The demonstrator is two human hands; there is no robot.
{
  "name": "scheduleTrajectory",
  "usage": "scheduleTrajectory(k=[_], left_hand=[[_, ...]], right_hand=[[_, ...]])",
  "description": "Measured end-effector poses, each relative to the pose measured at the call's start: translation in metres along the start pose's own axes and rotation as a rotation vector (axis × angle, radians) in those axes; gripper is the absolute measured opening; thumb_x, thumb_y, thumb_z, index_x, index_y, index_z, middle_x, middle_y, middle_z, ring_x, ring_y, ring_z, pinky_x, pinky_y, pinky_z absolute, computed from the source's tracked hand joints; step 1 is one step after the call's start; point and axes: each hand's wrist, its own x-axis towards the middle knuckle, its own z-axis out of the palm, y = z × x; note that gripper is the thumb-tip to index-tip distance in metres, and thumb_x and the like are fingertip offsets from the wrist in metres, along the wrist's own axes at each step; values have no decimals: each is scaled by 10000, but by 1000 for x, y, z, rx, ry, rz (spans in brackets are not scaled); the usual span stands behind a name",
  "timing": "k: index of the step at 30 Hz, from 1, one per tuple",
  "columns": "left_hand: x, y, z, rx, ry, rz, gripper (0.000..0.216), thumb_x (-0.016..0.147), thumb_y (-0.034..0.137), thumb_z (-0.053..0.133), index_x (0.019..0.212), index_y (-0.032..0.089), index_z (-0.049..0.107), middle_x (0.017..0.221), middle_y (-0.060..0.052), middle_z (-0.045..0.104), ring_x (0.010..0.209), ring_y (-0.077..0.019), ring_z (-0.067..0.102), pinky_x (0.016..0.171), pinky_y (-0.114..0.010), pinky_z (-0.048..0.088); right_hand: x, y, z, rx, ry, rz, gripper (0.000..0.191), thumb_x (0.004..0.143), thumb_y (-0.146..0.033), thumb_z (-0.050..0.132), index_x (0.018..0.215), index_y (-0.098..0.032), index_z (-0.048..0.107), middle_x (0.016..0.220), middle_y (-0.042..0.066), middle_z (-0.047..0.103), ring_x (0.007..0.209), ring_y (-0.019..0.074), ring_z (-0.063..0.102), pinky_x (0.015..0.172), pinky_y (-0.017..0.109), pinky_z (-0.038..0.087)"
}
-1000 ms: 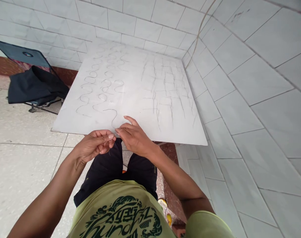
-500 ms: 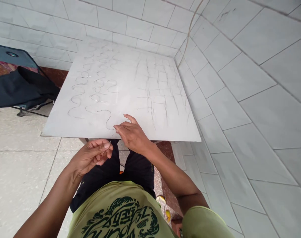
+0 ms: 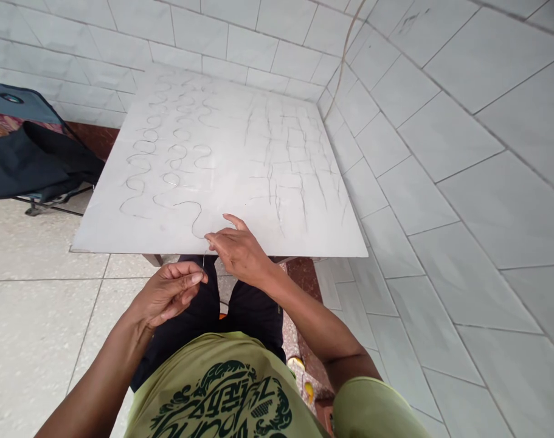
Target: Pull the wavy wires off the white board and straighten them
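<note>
A thin dark wire (image 3: 192, 210) lies in a wavy line on the white board (image 3: 240, 182) and runs off its near edge. My right hand (image 3: 240, 249) rests on that edge, thumb and forefinger pinched on the wire where it leaves the board. Below the edge, over my lap, my left hand (image 3: 169, 292) pinches the wire's free end between thumb and fingers. Several other wavy wires (image 3: 144, 164) lie on the board's left half. Straight wire pieces (image 3: 295, 164) in a rough grid cover the right half.
The board sits in the corner of white tiled walls (image 3: 463, 152). A folding chair with dark cloth (image 3: 25, 164) on it stands at the left on the tiled floor (image 3: 30, 304). A thin cord (image 3: 345, 55) hangs along the wall corner.
My left hand has drawn back and down from the board's edge, away from my right hand, with the wire end. The view has shifted slightly right.
</note>
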Motion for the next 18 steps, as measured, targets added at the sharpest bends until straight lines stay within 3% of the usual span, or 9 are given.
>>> scheduleTrajectory(k=[7, 10, 11, 13, 15, 18], left_hand=[[-7, -8, 1, 16, 68, 116, 329, 859, 438, 824, 1016, 184, 684, 554, 71, 533, 307, -15, 279, 284, -125, 185], [-16, 0, 2, 172, 19, 118, 370, 925, 509, 735, 1116, 196, 682, 592, 30, 618, 327, -97, 471, 301, -191, 351], [-20, 5, 2, 266, 10, 126, 405, 942, 535, 704, 1158, 193, 686, 635, -3, 669, 403, -148, 583, 361, -236, 460], [-29, 16, 1, 492, 82, 211, 464, 956, 563, 673, 1231, 189, 697, 814, -80, 768, 686, -240, 748, 623, -340, 622], [-36, 28, 3, 700, 247, 352, 463, 972, 558, 651, 1278, 214, 708, 1047, -112, 798, 957, -279, 765, 889, -382, 604], [-37, 41, 10, 890, 376, 463, 444, 1003, 540, 606, 1329, 254, 701, 1184, -93, 787, 1078, -287, 741, 959, -359, 548]], right_hand=[[-3, 1, 7, -3, 15, 24, 277, 1070, -127, 361, 1041, -198, 628, 773, -6, 724, 771, 153, 693, 1246, 515, 368], [-4, 3, 8, -39, 9, 15, 287, 1062, -107, 354, 1041, -197, 626, 756, -9, 707, 761, 156, 680, 1251, 530, 364], [-4, 4, 7, -59, 6, 12, 292, 1062, -105, 351, 1042, -198, 627, 751, -10, 700, 765, 159, 676, 1253, 542, 361], [-5, 6, 4, -101, 9, 3, 297, 1065, -99, 351, 1048, -194, 632, 742, -10, 686, 779, 164, 674, 1261, 563, 348], [-6, 6, 1, -125, 10, -17, 298, 1063, -90, 356, 1060, -189, 637, 739, -12, 674, 793, 168, 675, 1276, 577, 325], [-6, 1, 0, -139, -14, -64, 298, 1059, -79, 365, 1082, -189, 641, 741, -9, 668, 809, 181, 681, 1293, 585, 301]])
